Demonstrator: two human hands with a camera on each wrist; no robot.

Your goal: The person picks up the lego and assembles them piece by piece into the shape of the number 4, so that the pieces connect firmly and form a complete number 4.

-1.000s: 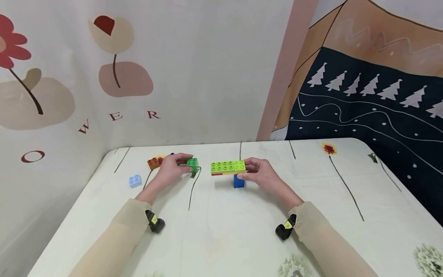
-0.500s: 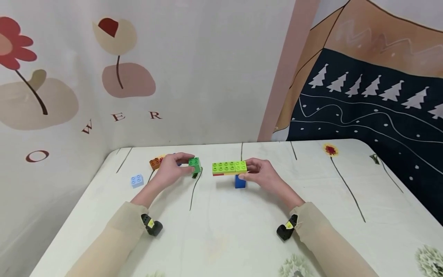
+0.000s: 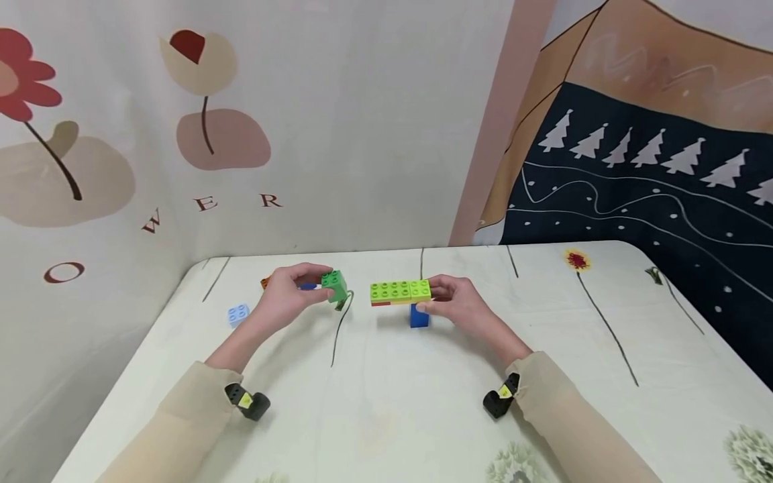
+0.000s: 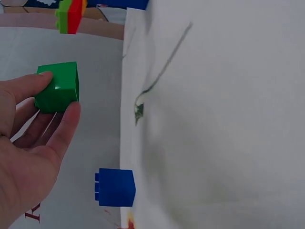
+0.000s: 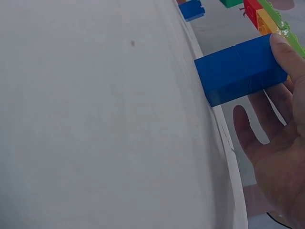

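Fingers [image 4: 67,125] of the left hand [image 3: 285,297] pinch a green brick [image 3: 335,287]; the right hand [image 3: 461,305] grips a lime-topped stack [image 3: 398,291].

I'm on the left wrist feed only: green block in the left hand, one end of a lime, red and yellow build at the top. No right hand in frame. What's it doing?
Observer: Head view: the right hand grips the lime-topped build at its right end.

Operator: Copy. Can't see studs on the held piece. Which way do they face?

Observer: Up, with a slight tilt. The head view shows studs on the upper face of the green block.

Operator: Any loose brick outside my frame?

Observer: Yes, a light blue brick lies on the table, to the left of the left hand.
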